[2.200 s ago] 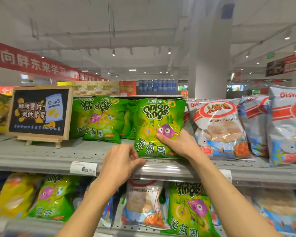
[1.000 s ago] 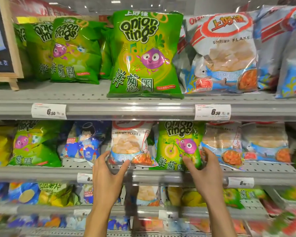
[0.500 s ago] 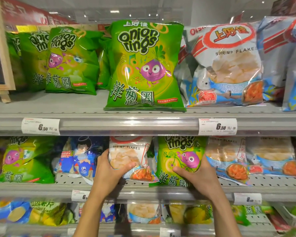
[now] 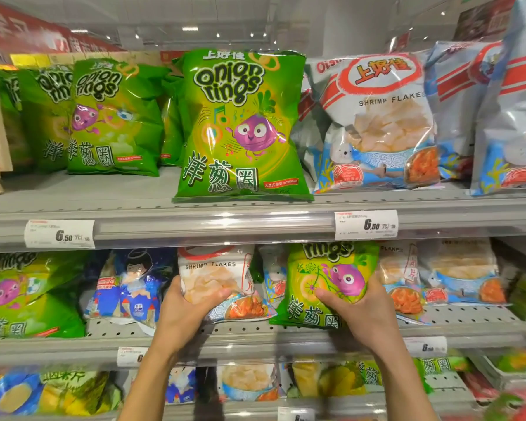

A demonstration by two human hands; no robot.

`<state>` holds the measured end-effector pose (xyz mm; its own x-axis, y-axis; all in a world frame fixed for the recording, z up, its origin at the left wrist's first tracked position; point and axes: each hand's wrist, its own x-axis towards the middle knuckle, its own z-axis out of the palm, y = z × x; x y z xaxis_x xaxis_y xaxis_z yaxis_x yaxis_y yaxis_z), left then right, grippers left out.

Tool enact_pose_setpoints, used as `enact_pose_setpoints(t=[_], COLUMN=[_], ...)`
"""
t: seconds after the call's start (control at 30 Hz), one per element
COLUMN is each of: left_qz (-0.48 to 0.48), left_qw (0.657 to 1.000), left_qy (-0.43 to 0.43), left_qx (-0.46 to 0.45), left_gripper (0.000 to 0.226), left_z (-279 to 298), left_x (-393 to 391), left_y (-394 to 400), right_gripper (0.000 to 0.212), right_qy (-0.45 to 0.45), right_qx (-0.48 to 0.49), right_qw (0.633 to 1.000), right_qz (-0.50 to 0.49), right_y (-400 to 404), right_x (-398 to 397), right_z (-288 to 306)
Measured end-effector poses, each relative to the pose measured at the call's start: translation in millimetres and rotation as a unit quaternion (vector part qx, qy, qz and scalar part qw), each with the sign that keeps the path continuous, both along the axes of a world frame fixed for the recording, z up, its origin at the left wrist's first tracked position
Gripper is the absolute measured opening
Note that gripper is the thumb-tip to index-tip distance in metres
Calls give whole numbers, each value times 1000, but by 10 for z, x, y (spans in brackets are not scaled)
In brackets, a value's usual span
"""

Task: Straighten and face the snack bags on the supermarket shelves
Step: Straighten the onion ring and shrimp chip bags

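- Hands work the middle shelf (image 4: pixel 255 335): the left hand (image 4: pixel 182 314) grips a clear shrimp flakes bag (image 4: pixel 219 281), thumb curled across its front, fingers behind.
- The right hand (image 4: pixel 365 314) grips a green onion rings bag (image 4: pixel 325 284) just beside it, thumb pressed on the front.
- Both bags stand near the front edge of the perforated grey shelf, the shrimp flakes bag tilted.
- On the upper shelf (image 4: pixel 104 208) a large onion rings bag (image 4: pixel 240 126) stands upright, facing out.
- Price tags (image 4: pixel 365 224) sit in the clear shelf-edge strip.
- Ceiling spotlights (image 4: pixel 217 35) and a red banner (image 4: pixel 28 34) show above.
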<state>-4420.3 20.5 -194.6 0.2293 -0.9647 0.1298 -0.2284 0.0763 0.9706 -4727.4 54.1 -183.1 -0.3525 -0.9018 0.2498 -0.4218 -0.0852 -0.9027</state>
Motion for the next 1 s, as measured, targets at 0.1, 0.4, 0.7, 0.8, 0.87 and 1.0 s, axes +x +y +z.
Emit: enact_pose_setpoints(t=[0.1, 0.4, 0.7, 0.8, 0.87, 1.0], left_qz=[15, 29, -17, -38, -41, -24], left_qw=[1000, 998, 993, 987, 987, 974], left_qy=[-13, -57, -117, -158, -156, -223], left_qx=[-22, -7, -6, 1, -5, 9], left_gripper=[81, 89, 92, 84, 84, 94], left_z=[27, -3, -24, -24, -28, -37], left_x=[-203, -1101, -1538, -1577, -1585, -1613], left_y=[41, 11, 67, 31, 6, 4], right_gripper=[76, 66, 85, 86, 81, 82], right_qy=[-16, -49, -45, -47, -42, -37], right_qx=[-20, -4, 24, 25, 28, 30], right_qw=[999, 989, 990, 992, 993, 996], right_qz=[-30, -140, -134, -117, -103, -70], right_y=[208, 841, 1049, 1056, 1064, 1077], right_x=[-182, -728, -852, -855, -860, -875], right_z=[43, -63, -216, -186, -161, -124])
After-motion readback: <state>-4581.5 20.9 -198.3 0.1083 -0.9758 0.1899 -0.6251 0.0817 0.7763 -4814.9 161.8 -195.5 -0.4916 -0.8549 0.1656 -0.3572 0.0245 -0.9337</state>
